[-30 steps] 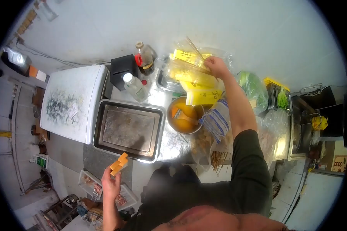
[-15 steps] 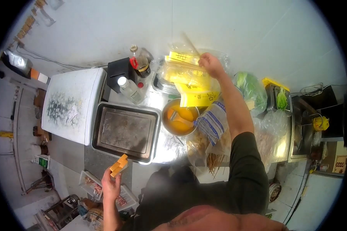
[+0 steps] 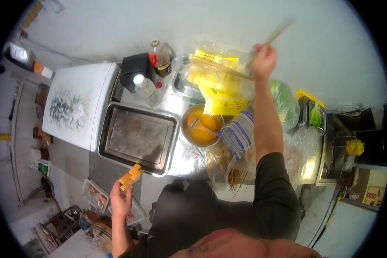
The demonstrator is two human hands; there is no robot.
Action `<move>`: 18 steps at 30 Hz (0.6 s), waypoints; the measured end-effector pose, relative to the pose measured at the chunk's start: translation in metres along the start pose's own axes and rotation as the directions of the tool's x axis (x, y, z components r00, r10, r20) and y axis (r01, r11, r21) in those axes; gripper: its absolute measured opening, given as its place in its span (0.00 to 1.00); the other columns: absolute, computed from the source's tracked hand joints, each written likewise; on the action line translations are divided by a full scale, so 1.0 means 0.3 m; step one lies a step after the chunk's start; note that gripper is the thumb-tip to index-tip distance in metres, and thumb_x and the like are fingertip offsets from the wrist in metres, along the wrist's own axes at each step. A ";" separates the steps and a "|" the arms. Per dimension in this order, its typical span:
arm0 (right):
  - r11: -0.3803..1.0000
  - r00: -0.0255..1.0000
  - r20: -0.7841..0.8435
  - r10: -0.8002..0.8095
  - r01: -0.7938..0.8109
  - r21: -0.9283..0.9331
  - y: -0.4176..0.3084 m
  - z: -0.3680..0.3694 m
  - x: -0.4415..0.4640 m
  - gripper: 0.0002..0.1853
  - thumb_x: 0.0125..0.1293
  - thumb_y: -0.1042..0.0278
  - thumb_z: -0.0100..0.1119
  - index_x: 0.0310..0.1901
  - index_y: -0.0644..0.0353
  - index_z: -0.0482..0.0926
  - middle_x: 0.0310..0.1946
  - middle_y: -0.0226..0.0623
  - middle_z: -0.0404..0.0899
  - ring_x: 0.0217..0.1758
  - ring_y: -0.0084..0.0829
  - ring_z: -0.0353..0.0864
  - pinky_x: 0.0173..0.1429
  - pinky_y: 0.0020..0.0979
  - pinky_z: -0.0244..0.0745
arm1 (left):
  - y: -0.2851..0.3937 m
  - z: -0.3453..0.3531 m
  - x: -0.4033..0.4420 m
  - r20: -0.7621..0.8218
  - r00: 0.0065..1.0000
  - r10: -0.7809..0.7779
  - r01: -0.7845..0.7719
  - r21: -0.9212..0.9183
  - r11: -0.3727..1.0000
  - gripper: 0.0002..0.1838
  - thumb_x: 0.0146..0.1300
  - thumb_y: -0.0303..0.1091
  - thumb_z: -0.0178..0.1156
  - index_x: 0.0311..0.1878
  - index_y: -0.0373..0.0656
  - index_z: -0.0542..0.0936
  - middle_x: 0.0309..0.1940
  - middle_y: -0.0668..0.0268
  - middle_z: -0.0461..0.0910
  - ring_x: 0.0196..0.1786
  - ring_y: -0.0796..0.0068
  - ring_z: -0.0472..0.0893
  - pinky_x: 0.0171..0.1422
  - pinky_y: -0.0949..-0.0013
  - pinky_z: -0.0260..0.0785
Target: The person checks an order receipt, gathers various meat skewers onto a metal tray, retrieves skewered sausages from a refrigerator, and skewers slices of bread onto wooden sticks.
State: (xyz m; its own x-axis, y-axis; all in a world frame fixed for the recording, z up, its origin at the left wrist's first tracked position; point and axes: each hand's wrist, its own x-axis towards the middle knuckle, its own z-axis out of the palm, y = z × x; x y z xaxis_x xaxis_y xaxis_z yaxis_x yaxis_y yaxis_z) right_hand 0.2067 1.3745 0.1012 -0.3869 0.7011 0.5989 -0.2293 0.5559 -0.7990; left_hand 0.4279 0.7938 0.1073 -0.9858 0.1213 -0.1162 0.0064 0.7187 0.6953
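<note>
My left hand (image 3: 121, 200) pinches several orange-yellow rectangular pieces (image 3: 130, 176) in a stepped stack, below the dark metal tray (image 3: 102, 135). What the pieces are made of, I cannot tell. Raised near the wall, my right hand (image 3: 263, 60) is closed on thin wooden sticks (image 3: 280, 31), blurred by motion. Below and left of it, more long thin sticks (image 3: 221, 66) lie across yellow printed plastic packages (image 3: 225, 105). A metal bowl (image 3: 185, 134) holds yellow-orange liquid with a flat pale utensil (image 3: 202, 127) in it. A blue-striped bag (image 3: 238, 135) lies beside the bowl.
Two bottles, one clear (image 3: 147, 91) and one dark (image 3: 162, 64), stand by a black box (image 3: 134, 74). Brown skewers (image 3: 237, 179) poke from a bag at the counter's front. Bagged greens (image 3: 284, 103) lie right; white trays (image 3: 92, 197) with meat-like pieces sit lower left.
My right hand has moved up and right, away from the yellow packages, with sticks in it. My left hand still holds the orange-yellow pieces. The view has shifted slightly.
</note>
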 end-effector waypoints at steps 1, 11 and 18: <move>0.998 0.996 -0.092 0.004 0.002 0.059 -0.045 -0.012 0.002 0.10 0.70 0.66 0.48 0.44 0.64 0.73 0.35 0.41 0.82 0.38 0.30 0.83 0.46 0.33 0.76 | 0.003 -0.004 -0.013 0.015 0.999 -0.041 0.041 0.004 0.999 0.18 0.59 0.28 0.62 0.52 0.33 0.73 0.44 0.49 0.79 0.47 0.54 0.80 0.52 0.64 0.70; 0.722 0.476 0.864 0.167 0.538 -0.435 0.518 0.111 -0.160 0.17 0.64 0.58 0.52 0.33 0.66 0.81 0.32 0.55 0.80 0.36 0.52 0.80 0.38 0.48 0.73 | -0.046 -0.025 -0.073 -0.038 0.999 -0.039 0.040 0.043 0.998 0.18 0.59 0.30 0.63 0.51 0.37 0.74 0.42 0.50 0.78 0.46 0.50 0.78 0.49 0.61 0.71; 0.642 0.469 0.859 0.207 0.597 -0.481 0.289 0.163 -0.180 0.15 0.63 0.61 0.54 0.36 0.68 0.78 0.32 0.57 0.78 0.39 0.55 0.78 0.43 0.46 0.72 | -0.097 -0.044 -0.226 -0.074 0.955 -0.286 0.283 -0.048 0.958 0.22 0.60 0.33 0.63 0.55 0.35 0.72 0.42 0.50 0.78 0.46 0.52 0.79 0.49 0.61 0.72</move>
State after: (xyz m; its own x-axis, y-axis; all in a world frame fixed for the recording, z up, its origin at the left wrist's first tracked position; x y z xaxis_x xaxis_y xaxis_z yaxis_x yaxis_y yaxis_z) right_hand 0.1641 1.3629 -0.0031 -0.9958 0.0605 0.0682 0.0513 0.9902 -0.1297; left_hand 0.4922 0.7556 0.1042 -0.9559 -0.1406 -0.2578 -0.2813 0.6897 0.6672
